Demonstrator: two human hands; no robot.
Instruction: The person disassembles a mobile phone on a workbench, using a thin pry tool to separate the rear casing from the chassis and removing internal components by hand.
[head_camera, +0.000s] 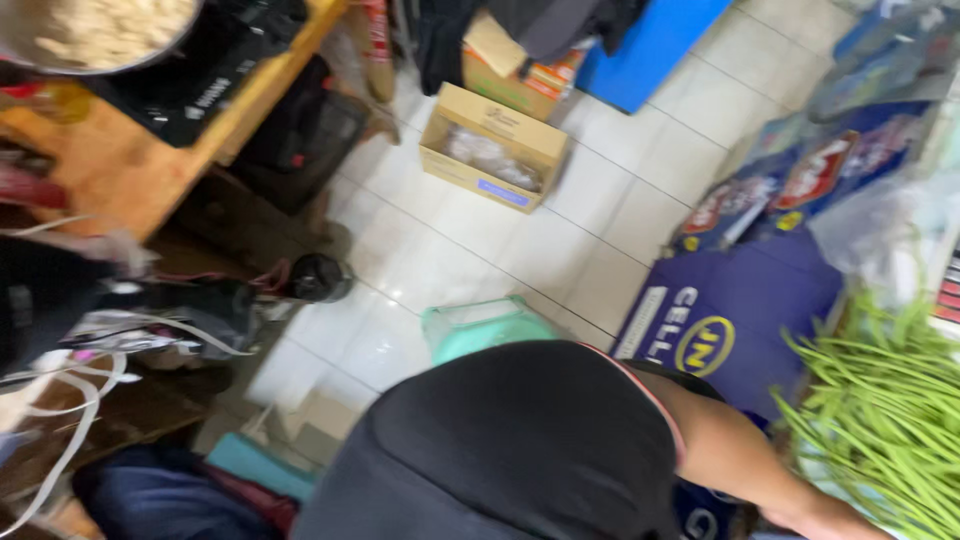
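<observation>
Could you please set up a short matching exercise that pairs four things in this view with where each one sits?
Things:
1. green long beans
2. open cardboard box
3. metal bowl
4. teal plastic container

Places:
A. on the wooden table, top left
B. on the white tiled floor, upper middle
C. heaped at the right edge
D. on the floor just beyond the person's dark-clad back

Pairs: 1-C, 2-B, 3-A, 4-D

I see glossy white floor tiles (440, 250), matt brown cardboard box (492, 147), wood desk (130, 165) w/ smooth top, metal bowl (60, 50), thin plastic bag (880, 230), smooth green beans (880, 410).
</observation>
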